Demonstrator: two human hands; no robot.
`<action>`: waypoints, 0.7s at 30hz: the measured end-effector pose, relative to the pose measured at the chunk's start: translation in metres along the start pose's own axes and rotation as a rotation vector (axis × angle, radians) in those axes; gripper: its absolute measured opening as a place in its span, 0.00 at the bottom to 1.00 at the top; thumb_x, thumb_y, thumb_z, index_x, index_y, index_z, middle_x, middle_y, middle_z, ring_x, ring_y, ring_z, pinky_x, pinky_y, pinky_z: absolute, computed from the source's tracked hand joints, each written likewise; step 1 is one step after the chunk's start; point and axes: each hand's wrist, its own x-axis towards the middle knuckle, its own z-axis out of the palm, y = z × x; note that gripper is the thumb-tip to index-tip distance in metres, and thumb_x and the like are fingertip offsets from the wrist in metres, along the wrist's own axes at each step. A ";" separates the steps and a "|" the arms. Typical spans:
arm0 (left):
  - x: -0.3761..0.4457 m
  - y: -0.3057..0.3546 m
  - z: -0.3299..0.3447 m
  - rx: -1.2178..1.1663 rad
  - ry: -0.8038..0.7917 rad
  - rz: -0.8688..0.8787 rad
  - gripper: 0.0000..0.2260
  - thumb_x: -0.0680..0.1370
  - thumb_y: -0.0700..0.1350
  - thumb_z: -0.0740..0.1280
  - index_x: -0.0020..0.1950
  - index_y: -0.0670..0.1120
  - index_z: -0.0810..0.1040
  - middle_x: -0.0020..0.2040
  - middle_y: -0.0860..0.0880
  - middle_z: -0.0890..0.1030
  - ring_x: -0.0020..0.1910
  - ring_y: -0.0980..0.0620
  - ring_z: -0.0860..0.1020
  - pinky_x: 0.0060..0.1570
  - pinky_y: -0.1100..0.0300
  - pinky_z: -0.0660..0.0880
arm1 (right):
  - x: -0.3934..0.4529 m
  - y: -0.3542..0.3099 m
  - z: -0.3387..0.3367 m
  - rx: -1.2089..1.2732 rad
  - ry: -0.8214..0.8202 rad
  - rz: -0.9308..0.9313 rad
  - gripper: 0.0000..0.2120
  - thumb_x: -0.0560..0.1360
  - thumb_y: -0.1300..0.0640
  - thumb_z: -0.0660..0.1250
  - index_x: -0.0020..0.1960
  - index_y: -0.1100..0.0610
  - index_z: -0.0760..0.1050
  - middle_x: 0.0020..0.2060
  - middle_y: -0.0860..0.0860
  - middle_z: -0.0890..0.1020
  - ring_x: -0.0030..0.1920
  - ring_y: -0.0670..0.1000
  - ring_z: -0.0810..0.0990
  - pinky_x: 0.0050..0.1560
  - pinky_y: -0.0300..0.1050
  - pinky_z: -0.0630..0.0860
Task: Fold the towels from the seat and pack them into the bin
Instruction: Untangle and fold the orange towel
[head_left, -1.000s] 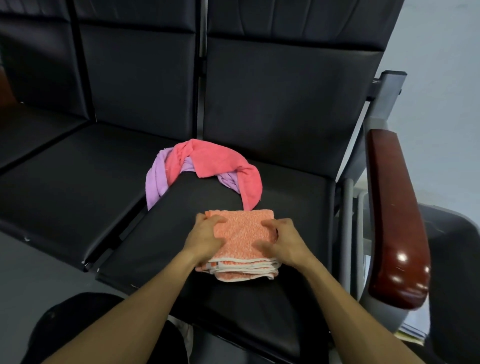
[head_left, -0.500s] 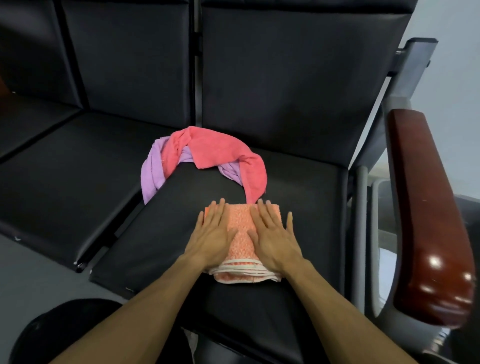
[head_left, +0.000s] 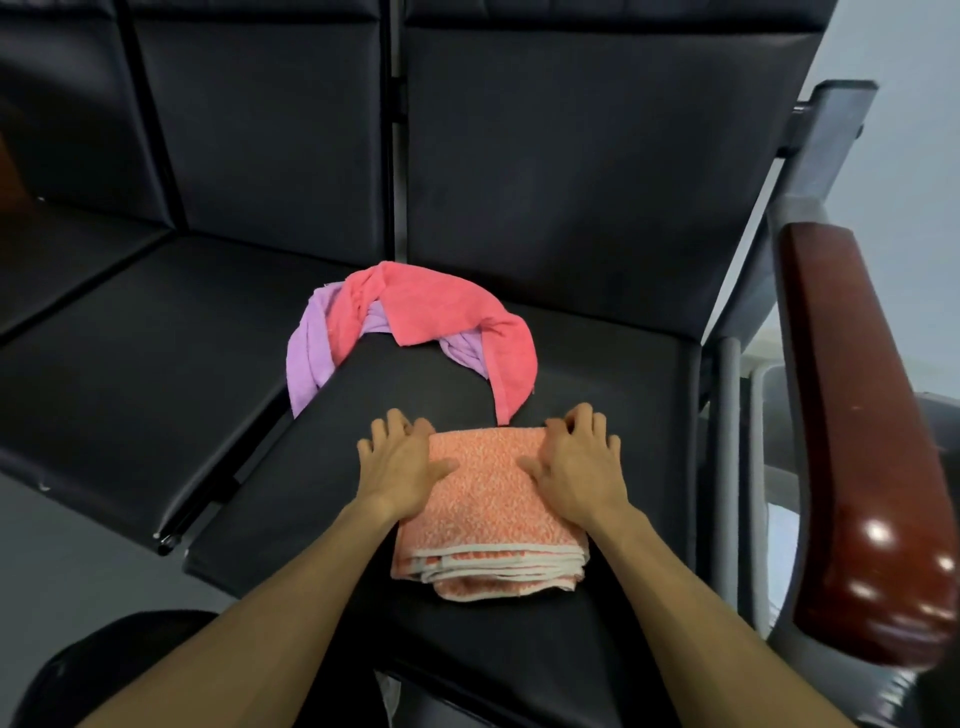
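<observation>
Two hands rest on the folded orange towel (head_left: 488, 499) at the near edge of the black seat (head_left: 597, 374), and we read this as the last press of the fold. Half a second ago both palms lay flat side by side on the middle of the towel; now they have slid apart to its far corners, leaving the centre bare. Our left hand (head_left: 402, 467) lies over the far left corner with fingers spread and only lightly bent, some spilling onto the seat; our right hand (head_left: 579, 462) covers the far right corner, fingertips curling slightly over the far edge. Neither grip is clamped on the cloth (they press rather than pinch). The layered white hems face us, stacked fairly evenly, so this towel looks ready to lift and pack. Just beyond it, the coral-pink towel (head_left: 441, 317) curves in a loose arc, its tail ending just beside the orange one, twisted with a lilac towel (head_left: 306, 353) that droops into the gap between seats. Both remain unfolded. To the right stands the red-brown armrest (head_left: 857, 415). We cannot see the bin here.
</observation>
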 end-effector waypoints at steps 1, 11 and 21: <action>0.000 0.001 -0.002 -0.011 -0.011 -0.001 0.19 0.79 0.61 0.64 0.64 0.51 0.70 0.62 0.46 0.68 0.63 0.44 0.66 0.63 0.47 0.65 | -0.001 -0.001 0.000 0.001 -0.007 0.010 0.26 0.78 0.38 0.63 0.67 0.56 0.68 0.63 0.55 0.66 0.63 0.56 0.66 0.62 0.53 0.66; -0.010 0.016 -0.023 -0.695 -0.070 -0.081 0.21 0.73 0.38 0.63 0.56 0.55 0.57 0.42 0.45 0.73 0.35 0.48 0.73 0.32 0.53 0.70 | -0.009 -0.015 -0.015 0.814 0.043 0.187 0.22 0.75 0.67 0.62 0.60 0.51 0.56 0.36 0.51 0.73 0.32 0.49 0.74 0.34 0.49 0.73; -0.009 0.013 -0.015 -0.705 -0.001 -0.123 0.05 0.78 0.42 0.68 0.53 0.51 0.79 0.55 0.49 0.81 0.37 0.55 0.76 0.32 0.68 0.70 | -0.006 -0.002 -0.017 0.809 -0.012 0.133 0.19 0.74 0.69 0.63 0.56 0.51 0.82 0.53 0.47 0.79 0.40 0.38 0.78 0.38 0.30 0.71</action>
